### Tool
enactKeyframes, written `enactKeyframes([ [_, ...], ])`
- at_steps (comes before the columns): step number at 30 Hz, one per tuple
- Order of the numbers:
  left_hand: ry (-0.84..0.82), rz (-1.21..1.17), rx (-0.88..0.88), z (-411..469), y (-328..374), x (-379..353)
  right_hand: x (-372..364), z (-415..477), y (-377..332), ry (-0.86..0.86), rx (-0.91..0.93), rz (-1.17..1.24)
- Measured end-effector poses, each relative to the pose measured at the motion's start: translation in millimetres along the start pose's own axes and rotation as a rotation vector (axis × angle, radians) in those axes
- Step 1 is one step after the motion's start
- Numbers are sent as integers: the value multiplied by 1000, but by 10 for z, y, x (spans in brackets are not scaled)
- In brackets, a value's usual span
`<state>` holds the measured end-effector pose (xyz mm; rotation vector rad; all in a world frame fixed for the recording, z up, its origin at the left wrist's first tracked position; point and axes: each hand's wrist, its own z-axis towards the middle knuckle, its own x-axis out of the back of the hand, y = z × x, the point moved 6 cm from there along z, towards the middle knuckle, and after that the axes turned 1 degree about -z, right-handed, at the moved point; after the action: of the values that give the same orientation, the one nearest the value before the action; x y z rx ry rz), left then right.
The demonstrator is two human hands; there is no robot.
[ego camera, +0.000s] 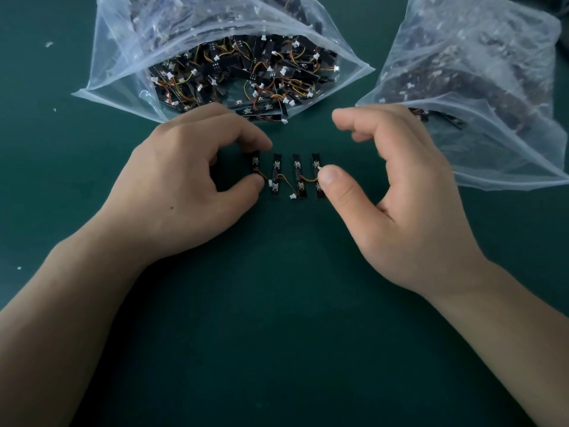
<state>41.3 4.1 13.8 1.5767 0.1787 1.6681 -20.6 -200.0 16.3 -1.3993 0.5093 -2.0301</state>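
Pinches leftmost narrow black circuit strip [255,160] in left hand [184,183]. Touches rightmost black strip [316,158] with thumb of relaxed right hand [409,192]

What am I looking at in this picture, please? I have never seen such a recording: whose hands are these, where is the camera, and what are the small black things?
There is no machine here: a person works with two bare hands. The one picture comes from a camera worn on the person's head, looking forward and down. On the green mat four small black strips lie side by side, with tiny buttons, thin wires and white plugs. The left hand pinches the leftmost strip between a finger and the thumb. The right hand holds nothing; only its thumb touches the rightmost strip. Behind the hands lie two clear plastic bags. The open bag on the left is full of the same kind of strips. The second bag, on the right, also holds dark parts, seen less clearly.
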Motion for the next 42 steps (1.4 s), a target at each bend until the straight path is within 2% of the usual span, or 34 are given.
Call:
enactKeyframes([
  [7, 39, -2, -22, 8, -5, 16, 2, -2, 2, -2, 2, -1],
  [13, 260, 72, -10, 21, -50, 155, 2, -3, 0, -3, 4, 9],
  [19, 122, 234, 30, 41, -92, 3, -1, -5, -1, -8, 4, 10],
  [22, 132, 231, 33, 49, -95, 7, -4, -5, -4, -9, 4, 8],
  [31, 266, 100, 27, 36, -70, 134, -5, -3, -9, -17, 7, 12],
  [36, 374, -93, -4, 6, -20, 175, 3, -7, -9, -15, 13, 12],
  [42, 257, -253, -76, 10, 84, 61, 18, -5, -31, -7, 73, -21],
])
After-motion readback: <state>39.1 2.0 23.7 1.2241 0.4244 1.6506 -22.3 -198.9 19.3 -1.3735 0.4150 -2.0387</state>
